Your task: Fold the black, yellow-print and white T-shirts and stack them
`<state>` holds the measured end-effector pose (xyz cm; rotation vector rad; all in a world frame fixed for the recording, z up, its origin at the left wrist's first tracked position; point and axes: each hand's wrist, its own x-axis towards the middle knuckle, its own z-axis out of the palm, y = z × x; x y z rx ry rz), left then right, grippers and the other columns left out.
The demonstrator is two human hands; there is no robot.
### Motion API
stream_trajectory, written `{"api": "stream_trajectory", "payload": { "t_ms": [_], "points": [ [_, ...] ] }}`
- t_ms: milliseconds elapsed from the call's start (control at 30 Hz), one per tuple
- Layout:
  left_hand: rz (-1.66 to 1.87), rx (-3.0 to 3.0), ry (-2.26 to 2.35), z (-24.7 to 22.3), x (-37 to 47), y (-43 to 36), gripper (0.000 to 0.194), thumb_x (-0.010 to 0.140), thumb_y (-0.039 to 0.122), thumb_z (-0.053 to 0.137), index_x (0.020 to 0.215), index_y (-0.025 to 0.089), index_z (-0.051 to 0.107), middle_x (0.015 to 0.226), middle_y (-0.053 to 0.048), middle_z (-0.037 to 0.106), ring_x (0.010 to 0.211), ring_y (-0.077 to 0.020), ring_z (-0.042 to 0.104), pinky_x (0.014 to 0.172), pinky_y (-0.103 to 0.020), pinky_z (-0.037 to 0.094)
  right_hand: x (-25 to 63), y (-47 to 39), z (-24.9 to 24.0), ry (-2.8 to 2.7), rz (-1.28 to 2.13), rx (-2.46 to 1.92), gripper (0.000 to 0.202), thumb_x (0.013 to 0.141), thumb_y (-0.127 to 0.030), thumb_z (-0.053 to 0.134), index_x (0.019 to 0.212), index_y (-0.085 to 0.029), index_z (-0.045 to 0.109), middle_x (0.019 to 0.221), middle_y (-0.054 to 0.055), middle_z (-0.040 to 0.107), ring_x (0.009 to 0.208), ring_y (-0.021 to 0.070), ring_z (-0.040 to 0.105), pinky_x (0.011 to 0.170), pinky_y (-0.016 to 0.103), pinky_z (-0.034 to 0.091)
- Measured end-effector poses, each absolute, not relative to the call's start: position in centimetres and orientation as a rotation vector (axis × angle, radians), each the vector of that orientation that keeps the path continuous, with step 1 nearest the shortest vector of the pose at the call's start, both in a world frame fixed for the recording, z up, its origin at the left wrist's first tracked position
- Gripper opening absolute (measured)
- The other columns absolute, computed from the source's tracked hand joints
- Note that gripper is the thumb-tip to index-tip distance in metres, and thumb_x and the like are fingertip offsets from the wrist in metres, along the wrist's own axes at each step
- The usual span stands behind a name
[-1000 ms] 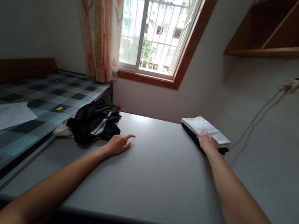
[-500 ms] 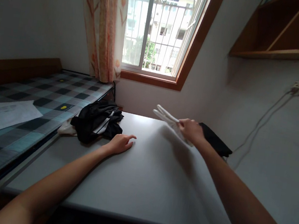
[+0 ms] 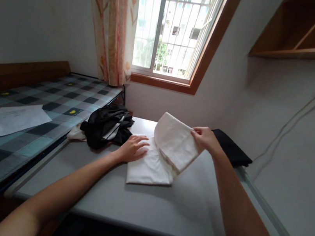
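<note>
A folded white cloth (image 3: 151, 168) lies partly flat on the grey-white table (image 3: 132, 205), with its right part lifted and tilted up. My right hand (image 3: 205, 138) pinches the raised part at its upper right edge. My left hand (image 3: 135, 148) rests on the flat part's left side, fingers spread. Just left of the cloth is a crumpled black garment (image 3: 105, 126) with a white patch. Behind my right hand lies a folded black cloth (image 3: 231, 148).
A bed with a checked cover (image 3: 38, 100) stands at the left, with white papers (image 3: 12, 120) on it. Beyond the table are a curtain (image 3: 114, 28) and a barred window. A wooden shelf (image 3: 306, 53) hangs at the upper right, above a socket with cables.
The white cloth was held edge-on in the air by my right hand; now part of it lies on the table. My left hand has moved onto it. The view has shifted slightly.
</note>
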<state>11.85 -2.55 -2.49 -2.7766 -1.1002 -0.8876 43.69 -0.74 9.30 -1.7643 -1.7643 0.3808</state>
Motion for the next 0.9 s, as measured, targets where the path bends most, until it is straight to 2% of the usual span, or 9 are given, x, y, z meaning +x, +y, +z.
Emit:
{"api": "stream_trajectory", "payload": {
  "t_ms": [100, 267, 333, 433, 500, 600, 700, 800, 900],
  "points": [
    [-0.765, -2.84, -1.279, -3.3, 12.5, -2.3, 0.037, 0.094, 0.04, 0.049, 0.124, 0.022, 0.061, 0.138, -0.01, 0.056, 0.129, -0.0242, 0.05, 0.108, -0.042, 0.035, 45.9, -0.9, 7.7, -1.705, -0.129, -2.002, 0.031, 0.084, -0.029, 0.058, 0.11, -0.02, 0.072, 0.11, 0.014, 0.07, 0.102, 0.0291, 0.064, 0.088, 0.041, 0.047],
    [-0.734, -2.828, -1.387, -3.5, 12.8, -2.2, 0.041, 0.094, 0.042, 0.049, 0.126, 0.019, 0.061, 0.14, -0.013, 0.055, 0.131, -0.025, 0.048, 0.11, -0.043, 0.035, 44.1, -1.7, 2.8, -2.163, 0.187, -1.69, 0.038, 0.082, -0.032, 0.064, 0.117, -0.018, 0.068, 0.122, 0.014, 0.064, 0.113, 0.024, 0.06, 0.099, 0.034, 0.044],
    [-0.736, -2.834, -1.387, -3.4, 12.8, -2.3, 0.04, 0.094, 0.04, 0.049, 0.126, 0.019, 0.061, 0.139, -0.012, 0.055, 0.131, -0.0251, 0.048, 0.11, -0.044, 0.035, 42.6, -2.2, 1.0, -2.255, 0.252, -1.624, 0.047, 0.08, -0.035, 0.068, 0.124, -0.018, 0.065, 0.126, 0.014, 0.062, 0.117, 0.0261, 0.057, 0.1, 0.037, 0.043],
    [-0.734, -2.845, -1.388, -3.1, 12.7, -2.4, 0.04, 0.095, 0.039, 0.048, 0.126, 0.019, 0.061, 0.139, -0.012, 0.055, 0.132, -0.0252, 0.047, 0.11, -0.044, 0.035, 40.9, -3.1, -0.8, -2.234, 0.112, -1.734, 0.054, 0.083, -0.04, 0.064, 0.133, -0.019, 0.059, 0.132, 0.018, 0.057, 0.117, 0.0327, 0.054, 0.096, 0.047, 0.044],
    [-0.73, -2.853, -1.389, -3.1, 12.7, -2.4, 0.04, 0.095, 0.039, 0.048, 0.126, 0.019, 0.061, 0.139, -0.012, 0.055, 0.132, -0.0249, 0.047, 0.111, -0.044, 0.034, 40.2, -3.4, -1.6, -2.236, -0.03, -1.746, 0.049, 0.088, -0.039, 0.058, 0.135, -0.022, 0.058, 0.137, 0.018, 0.054, 0.122, 0.0357, 0.049, 0.096, 0.051, 0.043],
    [-0.737, -2.856, -1.385, -3.1, 12.7, -2.4, 0.039, 0.095, 0.039, 0.049, 0.126, 0.02, 0.061, 0.139, -0.012, 0.056, 0.131, -0.0248, 0.048, 0.11, -0.044, 0.035, 39.7, -3.2, -2.4, -2.399, -0.117, -1.527, 0.044, 0.092, -0.022, 0.047, 0.134, -0.025, 0.059, 0.146, 0.012, 0.048, 0.136, 0.033, 0.036, 0.104, 0.05, 0.038],
    [-0.739, -2.853, -1.375, -3.1, 12.7, -2.4, 0.039, 0.095, 0.039, 0.048, 0.126, 0.019, 0.061, 0.139, -0.013, 0.056, 0.131, -0.0251, 0.049, 0.11, -0.044, 0.035, 39.3, -2.7, -2.8, -2.534, -0.048, -1.349, 0.054, 0.087, -0.006, 0.039, 0.137, -0.018, 0.055, 0.144, 0.01, 0.052, 0.138, 0.0263, 0.036, 0.109, 0.043, 0.034],
    [-0.712, -2.846, -1.366, -3.2, 12.7, -2.4, 0.039, 0.096, 0.039, 0.048, 0.126, 0.018, 0.061, 0.138, -0.013, 0.057, 0.131, -0.0246, 0.049, 0.11, -0.043, 0.035, 38.9, -2.5, -3.1, -2.494, -0.036, -1.384, 0.055, 0.086, -0.007, 0.038, 0.14, -0.011, 0.051, 0.137, 0.014, 0.057, 0.132, 0.0265, 0.042, 0.109, 0.041, 0.034],
    [-0.676, -2.823, -1.315, -3.0, 12.6, -2.5, 0.038, 0.096, 0.039, 0.047, 0.124, 0.018, 0.062, 0.136, -0.013, 0.058, 0.13, -0.025, 0.049, 0.109, -0.043, 0.036, 38.8, -2.6, -3.0, -2.423, -0.07, -1.454, 0.054, 0.088, -0.01, 0.042, 0.141, -0.011, 0.049, 0.13, 0.015, 0.061, 0.124, 0.0296, 0.044, 0.105, 0.042, 0.035]
  ]
}}
